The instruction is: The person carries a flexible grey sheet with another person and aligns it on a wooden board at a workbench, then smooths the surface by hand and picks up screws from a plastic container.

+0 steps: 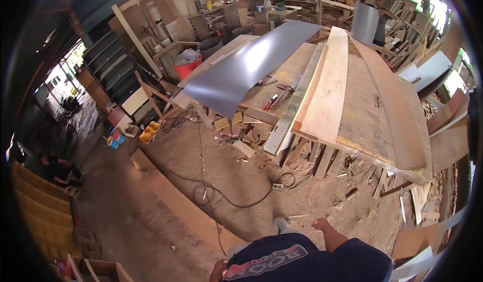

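Observation:
My right hand (320,224) hangs beside my body over the dirt floor, its fingers loosely curled in and nothing seen in them. Low by my other side is my left hand (219,269), partly hidden by my dark shirt, so its fingers do not show clearly. Ahead of me stands a large wooden work table (365,123). On it lie a pale plank (329,91), a greyish, weathered beam (297,106) and a long brown board (392,106). A shiny grey sheet (251,63) overhangs the table's left side. Near the beam are red-handled hand tools (271,101).
A cable (236,201) loops over the floor ahead. A long brown board (186,206) lies on the ground at left, near yellow plastic containers (150,131). Wood offcuts (332,161) are piled under the table. At the far right, another person (381,23) stands behind a curved grey sheet (365,23).

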`<state>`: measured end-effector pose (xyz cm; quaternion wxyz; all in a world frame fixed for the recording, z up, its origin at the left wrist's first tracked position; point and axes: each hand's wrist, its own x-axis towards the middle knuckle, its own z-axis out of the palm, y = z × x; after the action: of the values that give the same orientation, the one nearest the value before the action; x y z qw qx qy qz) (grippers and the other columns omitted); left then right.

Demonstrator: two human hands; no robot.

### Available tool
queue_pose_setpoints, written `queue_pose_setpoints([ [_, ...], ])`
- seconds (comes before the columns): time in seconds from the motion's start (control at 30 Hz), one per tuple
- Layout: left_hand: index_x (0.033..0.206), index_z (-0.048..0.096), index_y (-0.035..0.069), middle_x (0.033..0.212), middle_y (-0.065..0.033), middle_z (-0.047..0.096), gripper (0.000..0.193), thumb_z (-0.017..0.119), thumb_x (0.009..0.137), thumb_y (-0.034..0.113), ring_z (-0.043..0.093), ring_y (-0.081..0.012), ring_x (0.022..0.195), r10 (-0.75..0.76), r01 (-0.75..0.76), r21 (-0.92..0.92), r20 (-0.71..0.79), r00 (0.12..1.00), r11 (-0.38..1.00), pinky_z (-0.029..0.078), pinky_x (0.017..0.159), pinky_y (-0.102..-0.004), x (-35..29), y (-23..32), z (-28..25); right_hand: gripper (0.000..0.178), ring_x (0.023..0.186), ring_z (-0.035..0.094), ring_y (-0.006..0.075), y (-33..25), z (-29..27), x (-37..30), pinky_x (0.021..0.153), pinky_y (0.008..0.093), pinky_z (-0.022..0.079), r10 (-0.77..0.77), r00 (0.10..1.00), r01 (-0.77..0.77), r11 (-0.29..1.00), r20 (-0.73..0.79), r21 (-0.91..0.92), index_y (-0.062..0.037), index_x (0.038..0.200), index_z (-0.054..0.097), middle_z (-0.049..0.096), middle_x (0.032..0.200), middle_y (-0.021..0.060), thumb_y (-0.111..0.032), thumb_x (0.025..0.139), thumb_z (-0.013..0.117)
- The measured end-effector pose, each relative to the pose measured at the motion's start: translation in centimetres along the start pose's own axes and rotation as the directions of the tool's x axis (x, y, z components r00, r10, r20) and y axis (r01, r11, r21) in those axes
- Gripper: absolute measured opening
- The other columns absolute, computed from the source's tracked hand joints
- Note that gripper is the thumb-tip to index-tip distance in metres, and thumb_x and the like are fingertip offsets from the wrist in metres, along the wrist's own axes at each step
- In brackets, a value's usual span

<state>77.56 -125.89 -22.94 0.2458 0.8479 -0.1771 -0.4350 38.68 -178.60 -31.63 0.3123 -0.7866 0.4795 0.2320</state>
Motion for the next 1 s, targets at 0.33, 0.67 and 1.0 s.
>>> queue_pose_setpoints([
  [0.33, 0.116, 0.076, 0.006, 0.104, -0.0165, 0.08, 0.038, 0.078, 0.089, 0.034, 0.077, -0.0296, 0.102, -0.137, 0.148, 0.007, -0.332, 0.933, 0.989, 0.06, 0.09, -0.0423, -0.8, 6.8, -3.0, 0.03, 0.071, 0.077, 0.0231, 3.3, -3.8, 9.2, 0.068, 0.0338, 0.061, 0.096, 0.98, -0.071, 0.987, 0.176, -0.143, -0.0157, 0.104, 0.084, 0.081, 0.084, 0.0085, -0.042, 0.09, 0.08],
  [0.67, 0.109, 0.079, 0.007, 0.111, -0.0213, 0.077, 0.04, 0.067, 0.096, 0.044, 0.074, -0.0372, 0.107, -0.379, 0.414, 0.105, -0.253, 0.89, 0.904, 0.058, 0.093, -0.0481, -19.1, -5.8, 8.3, 0.043, 0.102, 0.075, 0.0358, -21.7, -4.8, 8.0, 0.091, 0.044, 0.059, -0.29, 0.918, 0.368, 0.878, 0.271, -0.307, -0.0166, 0.103, 0.083, 0.08, 0.106, 0.0151, -0.055, 0.086, 0.074],
  [1.0, 0.103, 0.079, 0.002, 0.105, -0.0216, 0.077, 0.037, 0.067, 0.097, 0.037, 0.074, -0.0358, 0.101, -0.369, 0.334, -0.294, -0.074, 0.926, 0.896, 0.057, 0.09, -0.0482, -19.3, -11.3, 10.6, 0.042, 0.113, 0.071, 0.0373, -29.8, 1.8, -3.6, 0.098, 0.0471, 0.056, -0.432, 0.872, 0.451, 0.892, 0.23, -0.039, -0.0119, 0.114, 0.08, 0.076, 0.118, 0.0183, -0.046, 0.091, 0.075],
])
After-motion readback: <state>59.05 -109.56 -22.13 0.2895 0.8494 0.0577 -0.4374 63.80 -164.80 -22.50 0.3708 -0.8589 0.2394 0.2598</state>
